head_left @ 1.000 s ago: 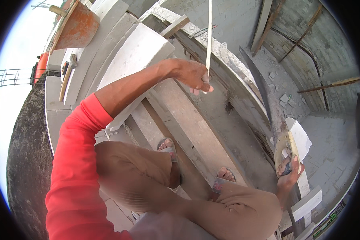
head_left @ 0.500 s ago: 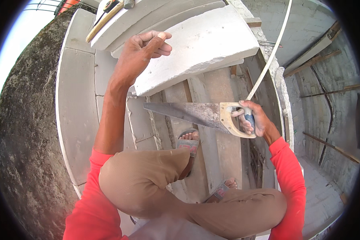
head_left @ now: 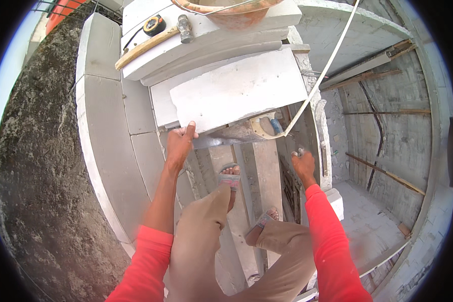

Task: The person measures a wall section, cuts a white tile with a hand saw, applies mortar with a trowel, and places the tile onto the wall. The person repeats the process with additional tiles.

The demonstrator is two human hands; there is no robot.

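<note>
My left hand [head_left: 181, 145] is at the near left corner of a white lightweight block [head_left: 241, 83], its thumb against the edge and its fingers bent. That block lies slanted on another pale block. Just below its near edge rests a handsaw [head_left: 231, 135], its blade partly hidden and its pale handle with a blue grip pointing right. My right hand [head_left: 304, 163] is apart from the saw, lower and to the right, over the planks. Its fingers are curled, and I see nothing held in them.
A hammer [head_left: 185, 29], a tape measure [head_left: 154, 25] and a bucket [head_left: 241, 15] stand on stacked blocks at the back. A pale hose or cable [head_left: 323, 75] crosses on the right. Planks [head_left: 269, 176] lie under my feet. A block wall [head_left: 105, 121] runs along the left.
My right hand has let go of the handsaw, which now lies by the block. My left hand has come down to the block's near corner. The view has shifted, showing the bucket.
</note>
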